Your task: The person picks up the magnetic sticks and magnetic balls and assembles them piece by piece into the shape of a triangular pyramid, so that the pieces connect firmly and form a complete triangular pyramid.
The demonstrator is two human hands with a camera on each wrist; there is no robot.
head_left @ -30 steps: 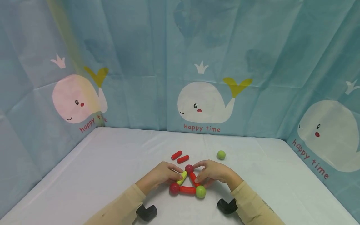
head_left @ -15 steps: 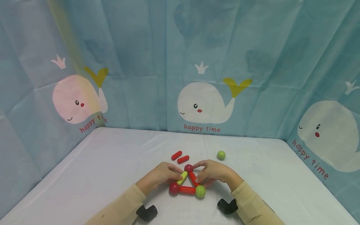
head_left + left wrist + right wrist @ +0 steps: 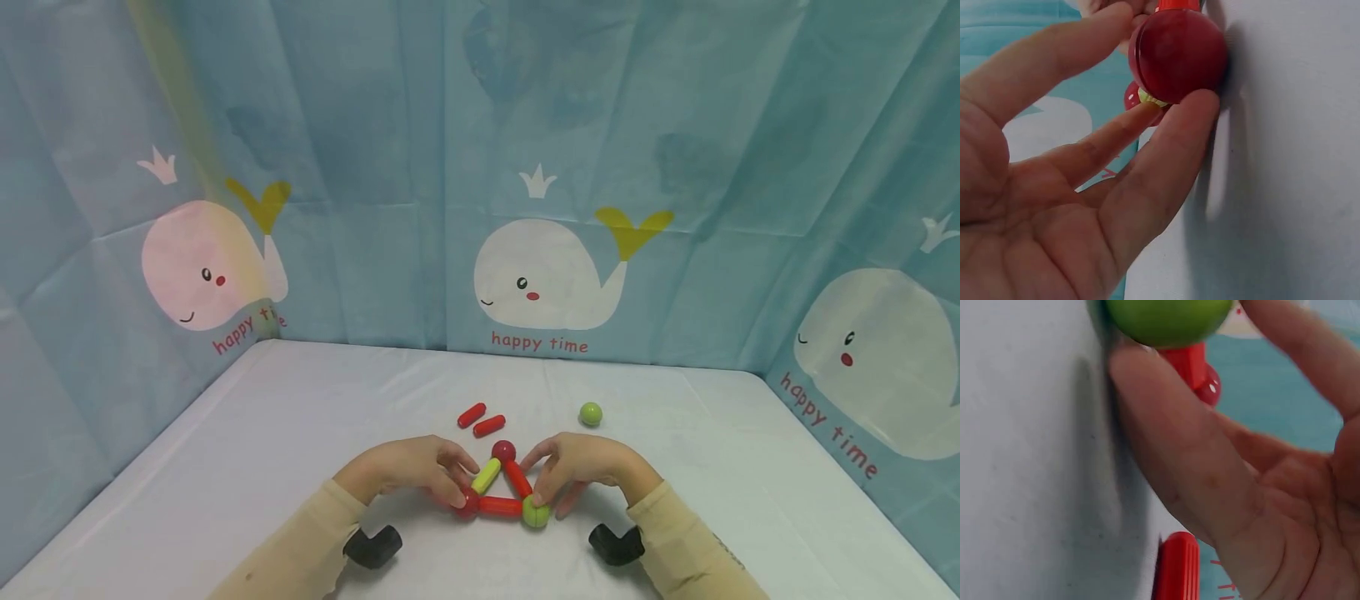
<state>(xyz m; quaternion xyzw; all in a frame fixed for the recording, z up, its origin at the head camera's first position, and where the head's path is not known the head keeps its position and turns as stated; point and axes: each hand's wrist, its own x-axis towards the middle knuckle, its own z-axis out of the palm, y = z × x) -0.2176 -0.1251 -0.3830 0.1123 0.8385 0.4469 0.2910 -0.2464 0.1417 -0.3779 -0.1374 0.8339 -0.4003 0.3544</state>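
Note:
On the white table a triangle of toy rods and balls lies flat between the hands. Its near-left corner is a dark red ball point(image 3: 469, 504), pinched between the thumb and fingers of my left hand point(image 3: 416, 467). My right hand point(image 3: 588, 462) pinches the green ball point(image 3: 536, 514) at the near-right corner, thumb on its upper side. A red rod point(image 3: 500, 507) joins these two balls. A yellow-green rod point(image 3: 486, 476) and another red rod point(image 3: 517, 479) run to a second dark red ball point(image 3: 503, 451) at the far corner. The left wrist view shows fingers around the red ball point(image 3: 1182, 56).
Two loose red rods, a left one point(image 3: 472, 415) and a right one point(image 3: 489, 426), lie beyond the triangle. Farther right rests a loose green ball point(image 3: 591, 414). A blue whale-print curtain point(image 3: 397, 250) encloses the table point(image 3: 247, 467). A red ridged rod point(image 3: 1177, 569) shows low in the right wrist view.
My left hand has moved from the yellow-green rod to the near-left red ball. My right hand has shifted nearer, from the right-side red rod to the green ball. The triangle stays about in place.

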